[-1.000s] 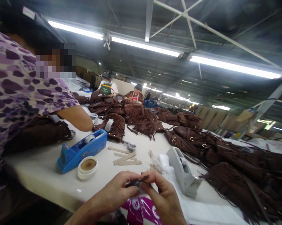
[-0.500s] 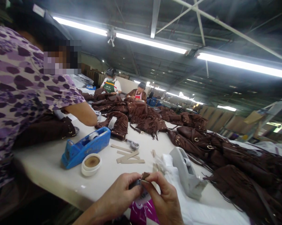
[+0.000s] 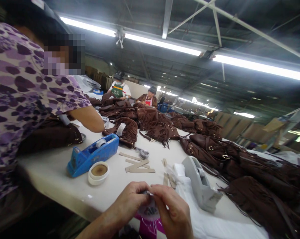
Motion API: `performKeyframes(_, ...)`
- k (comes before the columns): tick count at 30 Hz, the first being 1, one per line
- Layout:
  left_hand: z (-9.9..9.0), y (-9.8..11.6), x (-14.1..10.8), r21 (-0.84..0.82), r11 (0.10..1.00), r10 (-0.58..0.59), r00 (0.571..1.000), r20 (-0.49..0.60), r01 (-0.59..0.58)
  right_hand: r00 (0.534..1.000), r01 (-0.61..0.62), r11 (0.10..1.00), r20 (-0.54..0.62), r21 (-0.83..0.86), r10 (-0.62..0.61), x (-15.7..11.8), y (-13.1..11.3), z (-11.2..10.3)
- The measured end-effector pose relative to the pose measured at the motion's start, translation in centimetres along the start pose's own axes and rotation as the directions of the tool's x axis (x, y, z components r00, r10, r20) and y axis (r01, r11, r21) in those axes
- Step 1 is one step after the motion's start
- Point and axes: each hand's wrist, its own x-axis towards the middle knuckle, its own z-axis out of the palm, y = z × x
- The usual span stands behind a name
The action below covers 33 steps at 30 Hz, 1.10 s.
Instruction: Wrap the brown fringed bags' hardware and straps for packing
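Observation:
Near the table's front edge my left hand (image 3: 130, 202) and my right hand (image 3: 174, 209) meet at the fingertips. Both are closed around a small item with a whitish, clear-wrapped part (image 3: 150, 209) hanging below the fingers. The fingers hide its upper part. Beneath it is a shiny magenta piece (image 3: 146, 227). Ahead of my hands, several flat beige strips (image 3: 142, 170) lie on the table (image 3: 75, 192). A round white pot (image 3: 99, 173) with brownish contents stands to their left, beside a blue tape dispenser (image 3: 93, 154).
A grey tape dispenser (image 3: 202, 182) stands on white sheeting (image 3: 214, 220) at the right. Brown fringed bags (image 3: 254, 196) are heaped along the right and back. A person in a purple patterned top (image 3: 27, 83) leans in at the left. Two people sit farther back.
The brown strip end that stuck up between my fingertips no longer shows. My right fingers have closed in against my left, and more of the whitish wrapped part shows below. The view has shifted slightly.

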Motion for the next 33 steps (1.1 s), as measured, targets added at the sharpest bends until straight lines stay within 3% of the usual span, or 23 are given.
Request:
performKeyframes(4,0.1,0.0,0.1,-0.03,1.0,0.008,1.0,0.018,-0.008,0.998,0.013,1.0,-0.063,0.022,-0.011,-0.2,-0.4,0.4)
performKeyframes(10,0.4,-0.1,0.2,-0.087,0.996,-0.006,1.0,0.002,0.007,0.998,-0.049,0.999,-0.048,-0.004,0.049,0.0,-0.5,-0.4)
performKeyframes(13,0.5,0.1,0.2,-0.056,0.998,0.041,0.999,-0.006,-0.041,0.997,0.014,0.999,-0.074,-0.037,-0.017,0.7,-0.5,-0.6)
performKeyframes(17,0.3,0.3,-0.3,0.08,0.991,0.104,0.994,0.018,-0.105,0.991,0.132,0.989,-0.024,-0.072,-0.134,0.9,-0.1,-0.5)
performKeyframes(19,0.2,0.1,-0.8,0.142,0.983,0.112,0.993,0.027,-0.115,0.996,0.088,0.994,0.011,-0.068,-0.087,0.6,0.1,-0.5)
performKeyframes(23,0.1,0.1,-1.7,0.156,0.982,0.093,0.993,0.071,-0.103,0.99,-0.133,0.991,0.056,0.013,0.132,0.4,0.4,-0.9)
performKeyframes(25,0.1,0.3,-1.9,0.161,0.981,0.098,0.991,0.086,-0.111,0.985,-0.148,0.987,0.1,0.065,0.141,0.7,0.3,-1.2)
performKeyframes(29,0.2,0.6,-1.7,0.213,0.97,0.106,0.993,0.061,-0.116,0.99,-0.069,0.994,0.132,0.085,0.057,1.0,-0.2,-1.4)
performKeyframes(33,0.0,0.7,-1.5,0.327,0.941,0.084,0.996,0.026,-0.088,0.99,0.086,0.996,0.114,-0.029,-0.083,0.5,-0.3,-1.2)
